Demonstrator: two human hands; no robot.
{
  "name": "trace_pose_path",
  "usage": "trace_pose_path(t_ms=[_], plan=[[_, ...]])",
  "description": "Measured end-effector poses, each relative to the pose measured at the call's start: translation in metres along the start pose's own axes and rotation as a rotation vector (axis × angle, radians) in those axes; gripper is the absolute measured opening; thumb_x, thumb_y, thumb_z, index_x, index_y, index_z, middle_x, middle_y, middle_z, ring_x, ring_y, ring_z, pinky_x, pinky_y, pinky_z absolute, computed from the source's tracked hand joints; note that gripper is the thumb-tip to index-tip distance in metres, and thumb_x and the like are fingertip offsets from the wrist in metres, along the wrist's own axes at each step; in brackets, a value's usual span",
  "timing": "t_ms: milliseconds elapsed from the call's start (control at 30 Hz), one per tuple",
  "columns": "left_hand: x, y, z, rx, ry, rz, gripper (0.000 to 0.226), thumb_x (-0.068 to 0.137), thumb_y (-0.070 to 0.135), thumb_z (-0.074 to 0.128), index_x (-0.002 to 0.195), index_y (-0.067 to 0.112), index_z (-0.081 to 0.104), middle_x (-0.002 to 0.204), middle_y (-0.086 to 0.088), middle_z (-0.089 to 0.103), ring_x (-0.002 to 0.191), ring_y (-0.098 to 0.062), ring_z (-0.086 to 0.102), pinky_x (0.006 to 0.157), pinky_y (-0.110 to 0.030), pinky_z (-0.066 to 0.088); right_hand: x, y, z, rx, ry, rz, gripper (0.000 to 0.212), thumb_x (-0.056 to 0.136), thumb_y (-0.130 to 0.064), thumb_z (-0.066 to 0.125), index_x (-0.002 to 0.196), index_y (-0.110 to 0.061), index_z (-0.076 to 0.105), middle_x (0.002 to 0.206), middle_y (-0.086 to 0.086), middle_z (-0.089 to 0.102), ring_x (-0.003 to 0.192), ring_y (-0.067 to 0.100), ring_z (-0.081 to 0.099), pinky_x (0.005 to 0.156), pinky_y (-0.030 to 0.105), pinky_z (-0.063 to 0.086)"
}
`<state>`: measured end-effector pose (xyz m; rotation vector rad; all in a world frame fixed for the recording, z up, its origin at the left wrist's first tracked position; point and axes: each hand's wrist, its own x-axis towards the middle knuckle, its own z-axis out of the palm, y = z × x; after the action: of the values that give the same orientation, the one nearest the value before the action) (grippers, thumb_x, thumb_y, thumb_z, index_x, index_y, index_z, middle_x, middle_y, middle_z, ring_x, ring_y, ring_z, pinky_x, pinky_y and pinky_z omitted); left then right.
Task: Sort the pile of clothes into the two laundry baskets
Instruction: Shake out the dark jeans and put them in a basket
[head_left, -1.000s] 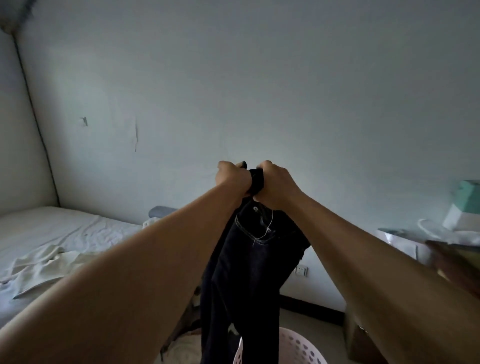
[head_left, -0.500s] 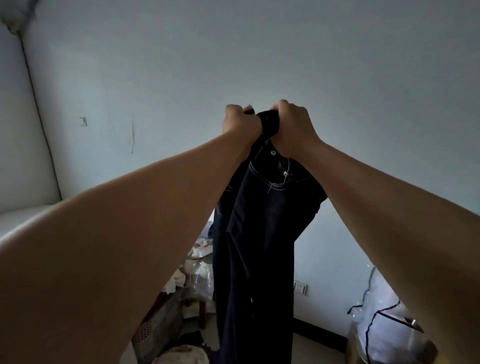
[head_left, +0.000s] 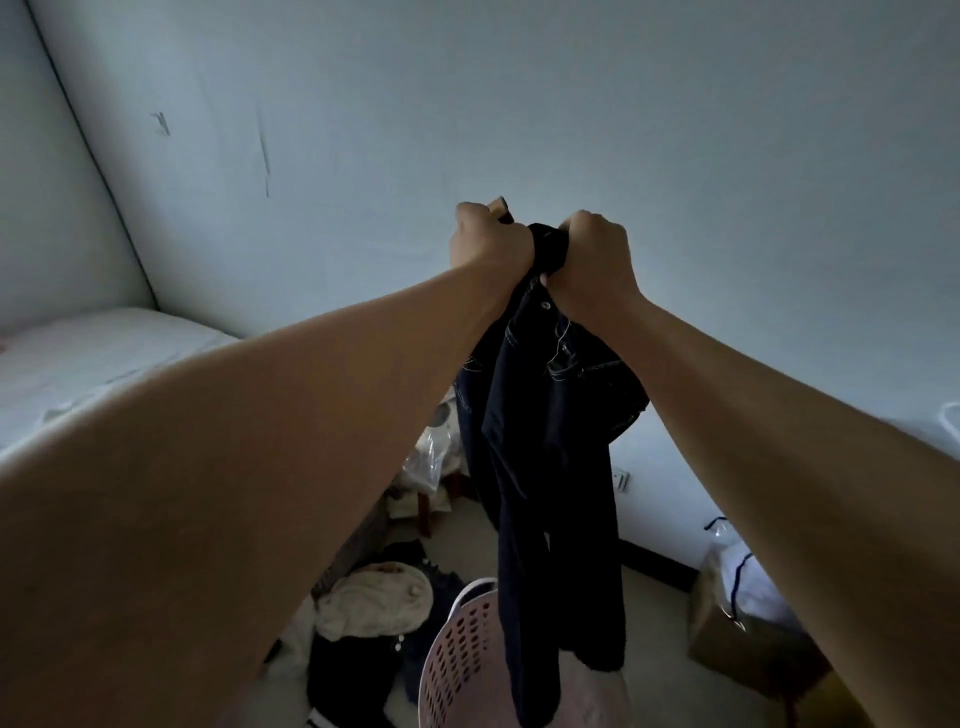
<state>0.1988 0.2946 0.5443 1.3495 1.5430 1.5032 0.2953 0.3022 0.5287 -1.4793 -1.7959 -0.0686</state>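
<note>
Both the left hand and the right hand are fisted tight on the waistband of the dark jeans, held high. The legs hang straight down, hems dangling over the pink basket directly below; lowering should land them inside.

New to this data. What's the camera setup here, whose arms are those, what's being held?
There is no robot: a camera worn on a person's head looks forward and down, so the two bare forearms are the wearer's own. The left hand and right hand grip the waistband of dark jeans, held up so the legs hang over a pink perforated laundry basket. On the floor left of it lies a pile of clothes, light and dark. A bed sits at left, and a cardboard box at right.
</note>
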Motion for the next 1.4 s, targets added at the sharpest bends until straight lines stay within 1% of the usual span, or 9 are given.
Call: trace_pose_path(t_ms=[300,467,667,733,867,967,1067,1267,1400], plan=[[-0.013,-0.068,-0.005,0.156,0.004,-0.093,0.039,0.085,0.005,0.046,0.124,0.006,0.043,0.102,-0.007,0.051,0.095,-0.026,0.057,0.085,-0.037,0.053,-0.046,0.007,0.054,0.060,-0.165,0.136,0.037,0.077,0.005,0.048,0.054,-0.011,0.024,0.053,0.002,0.033,0.046,0.015,0.026,0.042,0.026,0.019],[-0.022,-0.104,-0.002,0.248,-0.032,-0.161,0.037,0.088,0.007,0.046,0.125,0.003,0.043,0.104,-0.009,0.054,0.099,-0.029,0.058,0.077,-0.034,0.047,-0.073,0.017,0.081,0.079,-0.286,0.251,0.033,0.079,0.000,0.048,0.055,-0.010,0.029,0.055,0.003,0.038,0.048,0.019,0.033,0.041,0.027,0.021],[-0.038,-0.151,-0.001,0.318,-0.114,-0.261,0.047,0.086,0.013,0.055,0.129,0.003,0.040,0.124,-0.015,0.056,0.112,-0.032,0.056,0.092,-0.036,0.049,-0.108,0.033,0.113,0.048,-0.430,0.285,0.035,0.082,-0.006,0.055,0.054,-0.011,0.033,0.086,0.025,0.063,0.084,0.040,0.058,0.061,0.030,0.032],[-0.044,-0.164,0.004,0.308,-0.158,-0.284,0.050,0.082,0.011,0.059,0.128,0.005,0.041,0.121,-0.013,0.056,0.109,-0.030,0.057,0.093,-0.036,0.050,-0.118,0.042,0.121,0.021,-0.466,0.302,0.030,0.083,-0.006,0.054,0.058,-0.008,0.038,0.100,0.027,0.066,0.097,0.041,0.060,0.063,0.029,0.033],[-0.055,-0.193,0.023,0.299,-0.242,-0.308,0.048,0.083,0.010,0.058,0.127,0.007,0.040,0.118,-0.012,0.055,0.104,-0.028,0.057,0.090,-0.035,0.051,-0.136,0.071,0.138,-0.018,-0.504,0.362,0.017,0.084,-0.004,0.052,0.067,-0.005,0.050,0.101,0.026,0.066,0.097,0.040,0.061,0.062,0.029,0.034],[-0.066,-0.221,0.046,0.309,-0.314,-0.336,0.046,0.084,0.010,0.058,0.125,0.009,0.038,0.109,-0.009,0.053,0.092,-0.025,0.054,0.084,-0.035,0.051,-0.156,0.106,0.156,-0.053,-0.524,0.411,0.027,0.083,-0.004,0.052,0.060,-0.012,0.040,0.098,0.023,0.066,0.092,0.037,0.062,0.055,0.027,0.033],[-0.079,-0.252,0.067,0.325,-0.370,-0.371,0.044,0.084,0.008,0.058,0.123,0.010,0.038,0.099,-0.004,0.049,0.088,-0.024,0.053,0.075,-0.032,0.048,-0.181,0.136,0.173,-0.094,-0.529,0.462,0.003,0.084,-0.007,0.053,0.083,-0.009,0.055,0.102,0.016,0.066,0.095,0.034,0.062,0.060,0.026,0.033],[-0.097,-0.331,0.101,0.363,-0.423,-0.450,0.044,0.086,0.010,0.058,0.124,0.013,0.038,0.108,-0.007,0.057,0.087,-0.023,0.054,0.075,-0.032,0.048,-0.228,0.186,0.220,-0.135,-0.565,0.531,0.014,0.086,-0.009,0.053,0.098,-0.011,0.060,0.100,0.011,0.067,0.094,0.031,0.062,0.061,0.027,0.034],[-0.104,-0.394,0.115,0.435,-0.489,-0.522,0.051,0.090,0.013,0.056,0.135,0.015,0.032,0.118,-0.012,0.060,0.102,-0.029,0.062,0.082,-0.035,0.054,-0.268,0.220,0.274,-0.090,-0.620,0.577,0.018,0.091,-0.014,0.048,0.106,-0.011,0.057,0.102,0.009,0.065,0.089,0.028,0.062,0.070,0.037,0.051]])
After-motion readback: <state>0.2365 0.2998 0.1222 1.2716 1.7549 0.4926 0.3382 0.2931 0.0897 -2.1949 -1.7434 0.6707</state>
